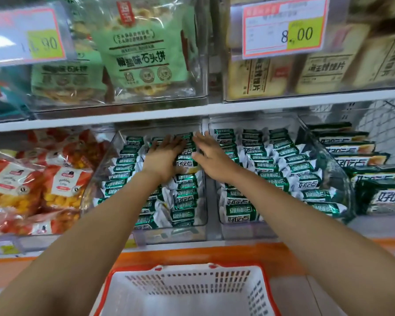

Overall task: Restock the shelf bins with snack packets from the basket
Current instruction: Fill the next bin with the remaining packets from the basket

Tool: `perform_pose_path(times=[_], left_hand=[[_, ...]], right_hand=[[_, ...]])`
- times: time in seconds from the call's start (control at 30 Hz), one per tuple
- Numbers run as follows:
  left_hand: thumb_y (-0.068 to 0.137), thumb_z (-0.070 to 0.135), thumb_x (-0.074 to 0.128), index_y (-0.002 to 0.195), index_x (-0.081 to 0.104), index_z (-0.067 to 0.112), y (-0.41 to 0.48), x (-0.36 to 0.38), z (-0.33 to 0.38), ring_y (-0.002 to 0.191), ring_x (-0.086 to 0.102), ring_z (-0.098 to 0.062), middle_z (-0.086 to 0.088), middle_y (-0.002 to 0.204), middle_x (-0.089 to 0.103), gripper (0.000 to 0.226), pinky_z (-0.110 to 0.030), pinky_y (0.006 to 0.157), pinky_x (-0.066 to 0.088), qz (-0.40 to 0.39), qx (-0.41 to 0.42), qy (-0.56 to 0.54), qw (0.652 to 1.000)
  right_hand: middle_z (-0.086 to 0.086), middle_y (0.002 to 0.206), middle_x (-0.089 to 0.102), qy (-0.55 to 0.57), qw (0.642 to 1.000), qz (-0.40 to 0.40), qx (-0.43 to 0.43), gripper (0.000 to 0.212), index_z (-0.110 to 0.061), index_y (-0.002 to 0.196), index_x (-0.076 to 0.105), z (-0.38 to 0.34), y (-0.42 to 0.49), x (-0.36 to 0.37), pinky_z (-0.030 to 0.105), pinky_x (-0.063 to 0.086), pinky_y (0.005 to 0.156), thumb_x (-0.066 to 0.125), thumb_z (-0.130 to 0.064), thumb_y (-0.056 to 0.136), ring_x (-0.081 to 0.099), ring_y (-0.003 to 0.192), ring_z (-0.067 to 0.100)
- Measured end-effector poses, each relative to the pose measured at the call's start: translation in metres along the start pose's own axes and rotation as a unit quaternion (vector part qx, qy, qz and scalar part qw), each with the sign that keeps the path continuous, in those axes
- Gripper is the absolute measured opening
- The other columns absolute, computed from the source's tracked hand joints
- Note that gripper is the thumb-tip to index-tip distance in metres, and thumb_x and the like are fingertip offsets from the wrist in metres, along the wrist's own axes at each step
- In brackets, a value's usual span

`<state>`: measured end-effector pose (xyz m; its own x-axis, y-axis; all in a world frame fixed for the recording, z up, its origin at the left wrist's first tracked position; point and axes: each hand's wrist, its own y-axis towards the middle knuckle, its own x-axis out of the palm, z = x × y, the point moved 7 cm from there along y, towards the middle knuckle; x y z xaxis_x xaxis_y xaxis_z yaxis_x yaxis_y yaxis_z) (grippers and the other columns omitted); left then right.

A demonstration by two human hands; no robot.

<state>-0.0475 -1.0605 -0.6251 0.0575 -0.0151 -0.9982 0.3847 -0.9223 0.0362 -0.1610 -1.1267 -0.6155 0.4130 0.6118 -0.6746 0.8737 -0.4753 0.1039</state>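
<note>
White basket [192, 281] stood at 6 o'clock. Beyond it, green packets [185, 201] filled a clear bin [169, 233]; the left hand [163, 156] lay flat on them, fingers straight. At its 3 o'clock the right hand [211, 156] was spread, gripping nothing

Left hand [162, 157] and right hand [211, 155] reach forward side by side, apparently flat.
</note>
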Motion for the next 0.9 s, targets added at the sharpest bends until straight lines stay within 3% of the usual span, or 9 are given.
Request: perform_pose_path(times=[0.33, 0.6, 0.67, 0.8, 0.9], left_hand=[[0.091, 0.044, 0.064, 0.157, 0.014, 0.023, -0.002, 0.004, 0.003, 0.152, 0.005, -0.021, 0.001, 0.165, 0.010, 0.086, -0.047, 0.120, 0.014, 0.022, -0.003, 0.037, 0.999], [0.097, 0.056, 0.045, 0.157, 0.002, 0.025, -0.011, 0.007, 0.011, 0.152, -0.005, -0.022, 0.000, 0.165, 0.000, 0.080, -0.049, 0.122, -0.001, -0.030, -0.007, 0.047, 0.998], [0.100, 0.049, 0.043, 0.158, 0.006, 0.021, -0.013, 0.002, 0.014, 0.152, -0.005, -0.022, -0.002, 0.165, 0.001, 0.074, -0.048, 0.122, -0.003, -0.033, -0.018, -0.008, 0.999], [0.099, 0.038, 0.025, 0.155, 0.022, 0.010, -0.029, -0.030, 0.035, 0.151, 0.009, -0.023, -0.009, 0.163, 0.016, 0.062, -0.042, 0.123, 0.004, 0.086, -0.045, -0.148, 0.984], [0.095, 0.041, 0.019, 0.155, 0.022, 0.010, -0.040, -0.040, 0.072, 0.151, 0.009, -0.016, -0.006, 0.163, 0.015, 0.068, -0.026, 0.121, -0.002, 0.104, 0.009, -0.237, 0.966]], right_hand=[[0.008, 0.162, 0.011, -0.034, 0.999, -0.002, -0.043, 0.050, -0.013, 0.149, 0.035, -0.002, -0.005, -0.003, 0.040, -0.002, 0.120, 0.042, -0.031, 0.103, -0.003, 0.151, 0.022], [0.008, 0.161, 0.018, -0.048, 0.997, -0.006, -0.052, 0.053, -0.014, 0.151, 0.032, -0.007, -0.026, -0.018, 0.037, 0.009, 0.120, 0.044, -0.032, 0.103, 0.010, 0.150, 0.021], [0.006, 0.161, 0.021, -0.066, 0.997, 0.005, -0.047, 0.053, -0.015, 0.151, 0.032, -0.001, -0.037, -0.032, 0.034, 0.014, 0.118, 0.043, -0.034, 0.103, 0.016, 0.148, 0.020], [0.010, 0.158, 0.027, -0.142, 0.989, 0.044, -0.014, 0.050, -0.012, 0.151, 0.031, 0.028, -0.054, -0.069, 0.038, 0.020, 0.118, 0.038, -0.027, 0.104, 0.026, 0.145, 0.026], [0.007, 0.162, 0.009, -0.245, 0.969, -0.017, -0.002, 0.055, -0.011, 0.154, 0.017, 0.049, -0.061, -0.071, 0.047, 0.007, 0.122, 0.028, -0.034, 0.105, 0.010, 0.150, 0.023]])
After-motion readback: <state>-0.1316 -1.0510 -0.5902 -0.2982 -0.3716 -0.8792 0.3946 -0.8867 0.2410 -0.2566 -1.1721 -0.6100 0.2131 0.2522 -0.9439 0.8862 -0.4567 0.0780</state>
